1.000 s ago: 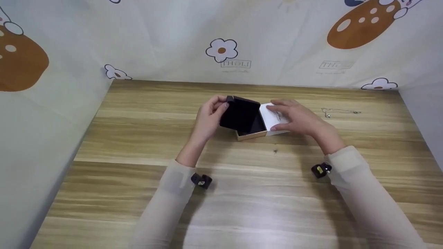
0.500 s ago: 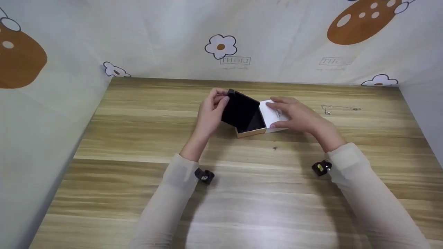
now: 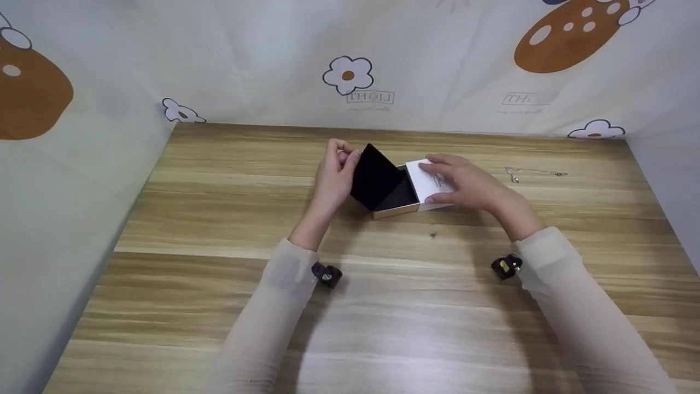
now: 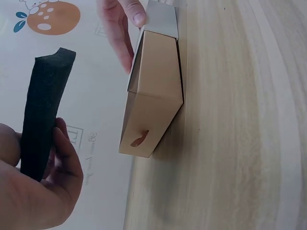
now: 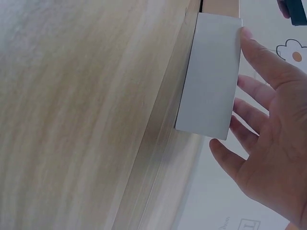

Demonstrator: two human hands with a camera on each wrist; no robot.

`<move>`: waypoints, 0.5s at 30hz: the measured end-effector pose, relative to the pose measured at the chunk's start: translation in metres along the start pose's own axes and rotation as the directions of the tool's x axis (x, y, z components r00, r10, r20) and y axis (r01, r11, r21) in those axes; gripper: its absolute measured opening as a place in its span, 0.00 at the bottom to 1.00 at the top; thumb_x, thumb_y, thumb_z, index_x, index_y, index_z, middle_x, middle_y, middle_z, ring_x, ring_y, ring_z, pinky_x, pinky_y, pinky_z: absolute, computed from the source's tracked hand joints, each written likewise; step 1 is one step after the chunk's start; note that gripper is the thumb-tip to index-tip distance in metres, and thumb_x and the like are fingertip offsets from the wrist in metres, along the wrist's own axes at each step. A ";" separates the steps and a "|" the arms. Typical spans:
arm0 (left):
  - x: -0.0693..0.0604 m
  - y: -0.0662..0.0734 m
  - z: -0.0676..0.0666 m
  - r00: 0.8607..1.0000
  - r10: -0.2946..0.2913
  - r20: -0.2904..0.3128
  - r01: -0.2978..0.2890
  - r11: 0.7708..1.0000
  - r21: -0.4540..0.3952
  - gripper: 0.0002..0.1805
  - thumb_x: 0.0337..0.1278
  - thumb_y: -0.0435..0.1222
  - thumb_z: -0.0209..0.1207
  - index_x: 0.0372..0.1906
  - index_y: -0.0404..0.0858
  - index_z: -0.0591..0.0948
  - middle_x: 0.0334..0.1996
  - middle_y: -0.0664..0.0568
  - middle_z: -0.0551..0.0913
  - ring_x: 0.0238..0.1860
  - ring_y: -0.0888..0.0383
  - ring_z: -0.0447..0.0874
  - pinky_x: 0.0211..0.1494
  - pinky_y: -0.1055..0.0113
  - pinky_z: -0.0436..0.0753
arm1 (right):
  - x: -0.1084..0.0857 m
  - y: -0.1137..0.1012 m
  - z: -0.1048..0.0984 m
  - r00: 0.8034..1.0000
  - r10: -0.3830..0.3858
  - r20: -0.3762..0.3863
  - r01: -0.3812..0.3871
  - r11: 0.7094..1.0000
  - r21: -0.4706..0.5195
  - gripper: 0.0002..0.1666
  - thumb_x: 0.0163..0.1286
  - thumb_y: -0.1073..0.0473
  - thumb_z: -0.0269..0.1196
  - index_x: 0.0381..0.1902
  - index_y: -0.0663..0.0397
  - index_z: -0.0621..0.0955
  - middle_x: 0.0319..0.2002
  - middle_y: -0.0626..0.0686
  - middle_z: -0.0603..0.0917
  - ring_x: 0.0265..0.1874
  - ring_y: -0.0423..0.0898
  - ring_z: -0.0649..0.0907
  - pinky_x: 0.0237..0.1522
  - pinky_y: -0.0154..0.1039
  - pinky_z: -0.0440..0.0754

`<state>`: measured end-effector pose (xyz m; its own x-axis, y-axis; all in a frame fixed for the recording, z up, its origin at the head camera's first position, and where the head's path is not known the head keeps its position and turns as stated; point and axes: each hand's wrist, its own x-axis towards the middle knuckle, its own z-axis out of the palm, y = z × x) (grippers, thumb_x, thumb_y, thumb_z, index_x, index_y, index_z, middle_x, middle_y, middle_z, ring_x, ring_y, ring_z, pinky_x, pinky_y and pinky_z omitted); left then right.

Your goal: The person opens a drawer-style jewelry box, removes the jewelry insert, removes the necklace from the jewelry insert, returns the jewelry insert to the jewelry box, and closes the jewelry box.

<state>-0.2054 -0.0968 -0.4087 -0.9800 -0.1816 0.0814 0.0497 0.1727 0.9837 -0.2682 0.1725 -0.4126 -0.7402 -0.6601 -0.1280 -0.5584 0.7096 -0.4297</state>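
Observation:
My left hand [image 3: 334,171] pinches a black velvety box insert [image 3: 374,178] by its edge. The pad is tilted above a small drawer-style gift box, one corner close to the pulled-out drawer's front edge. The drawer [image 3: 396,210] is tan outside and dark inside; a short ribbon pull [image 4: 139,139] shows on its front in the left wrist view. Its white sleeve [image 3: 420,180] lies to the right, with my right hand [image 3: 470,181] resting on top, fingers spread. In the right wrist view the sleeve's plain side [image 5: 209,76] faces the camera, beneath the fingers.
A thin silver chain [image 3: 536,172] with a small pendant lies right of the box. There is a small dark mark [image 3: 433,235] on the wood-grain table [image 3: 208,219]. A printed cloth [image 3: 262,71] stands behind the table and along the sides.
The left hand has raised and turned the black insert, so it now stands more upright and more of the drawer's dark inside shows. My right hand has stayed on the sleeve.

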 end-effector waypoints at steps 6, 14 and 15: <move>-0.002 0.001 -0.002 0.983 -0.147 0.113 0.146 0.989 0.019 0.10 0.74 0.38 0.52 0.49 0.35 0.71 0.54 0.41 0.83 0.54 0.50 0.80 0.60 0.62 0.77 | -0.001 0.002 0.001 1.000 -0.005 0.001 0.005 1.000 0.014 0.43 0.64 0.49 0.70 0.74 0.50 0.67 0.77 0.59 0.61 0.76 0.62 0.58 0.76 0.59 0.55; 0.003 0.004 0.000 0.972 -0.208 0.107 0.198 0.976 0.095 0.18 0.69 0.39 0.59 0.56 0.36 0.70 0.64 0.43 0.72 0.59 0.47 0.77 0.60 0.58 0.77 | -0.001 0.001 0.001 1.000 0.010 0.016 -0.010 1.000 0.023 0.44 0.64 0.48 0.70 0.75 0.49 0.66 0.78 0.58 0.59 0.77 0.63 0.56 0.76 0.60 0.53; 0.004 0.005 0.001 0.972 -0.210 0.104 0.199 0.975 0.100 0.19 0.68 0.38 0.60 0.56 0.36 0.70 0.65 0.44 0.72 0.58 0.47 0.78 0.58 0.59 0.79 | 0.000 0.001 0.001 1.000 0.011 0.017 -0.011 1.000 0.024 0.44 0.64 0.48 0.70 0.75 0.49 0.66 0.78 0.58 0.58 0.77 0.63 0.56 0.76 0.60 0.53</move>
<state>-0.2088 -0.0960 -0.4037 -0.9833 -0.1117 -0.1437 -0.1662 0.2286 0.9592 -0.2684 0.1735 -0.4138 -0.7397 -0.6565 -0.1478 -0.5411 0.7108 -0.4495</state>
